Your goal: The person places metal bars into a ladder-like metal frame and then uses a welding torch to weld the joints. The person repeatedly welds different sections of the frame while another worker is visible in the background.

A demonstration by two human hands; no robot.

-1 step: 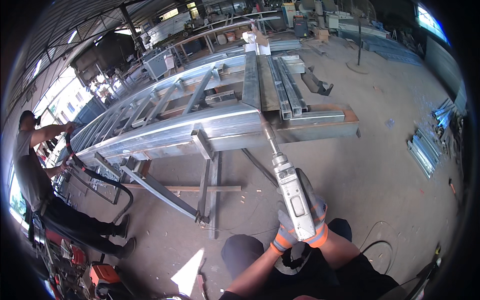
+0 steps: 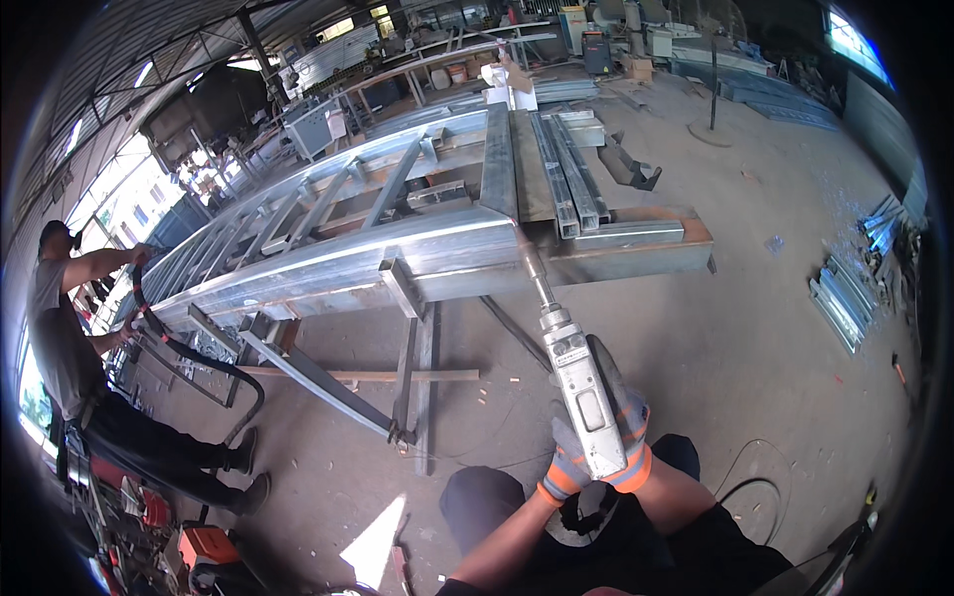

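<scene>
Both my hands, in grey and orange gloves, hold a silver-white welding gun. My left hand is wrapped round the lower left side of its body. My right hand closes round it from the right, its fingers partly hidden behind the body. The gun's long copper-coloured nozzle slants up and away, its tip at the near right corner of a steel frame. Whether the tip touches the metal I cannot tell. The frame is of galvanised tube with several cross bars.
Square tubes lie right of the frame on a rusty beam. Steel stand legs reach the floor below. At the left a co-worker holds a black hose. Cut metal pieces lie far right.
</scene>
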